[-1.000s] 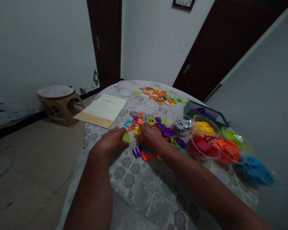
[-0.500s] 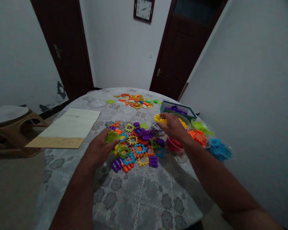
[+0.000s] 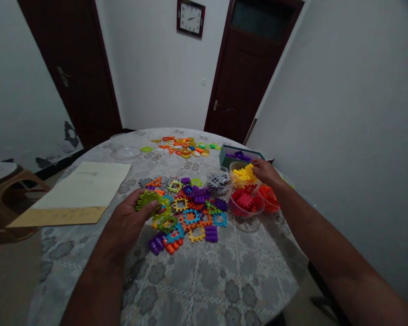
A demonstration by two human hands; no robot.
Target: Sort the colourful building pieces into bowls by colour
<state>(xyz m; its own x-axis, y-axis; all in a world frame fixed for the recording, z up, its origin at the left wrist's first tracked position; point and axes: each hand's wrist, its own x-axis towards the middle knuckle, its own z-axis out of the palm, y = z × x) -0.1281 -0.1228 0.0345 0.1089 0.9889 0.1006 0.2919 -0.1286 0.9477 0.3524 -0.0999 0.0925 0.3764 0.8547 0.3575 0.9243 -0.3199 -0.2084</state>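
Observation:
My left hand (image 3: 131,217) is closed on a yellow-green toothed building piece (image 3: 148,199), at the left edge of a mixed heap of toothed plastic pieces (image 3: 190,203). More yellow-green pieces lie just under it. My right hand (image 3: 267,172) is at a clear round tub (image 3: 234,166) of yellow pieces, with its fingertips closed on yellow building pieces (image 3: 246,173) at the tub's right side. My fingers partly hide the grip. A tub of red pieces (image 3: 246,201) stands just in front, and an orange-filled tub (image 3: 269,198) sits partly behind my right forearm.
A dark green box (image 3: 227,158) with purple pieces stands behind the tubs. Grey pieces (image 3: 219,180) lie left of them. Farther back is another mixed pile (image 3: 183,147) and a clear lid (image 3: 126,153). A paper sheet (image 3: 85,185) rests at left, near a stool (image 3: 27,185).
My right hand has moved right with yellow pieces, from left of the yellow tub to its right side. My left hand keeps its yellow-green piece. The whole view has shifted.

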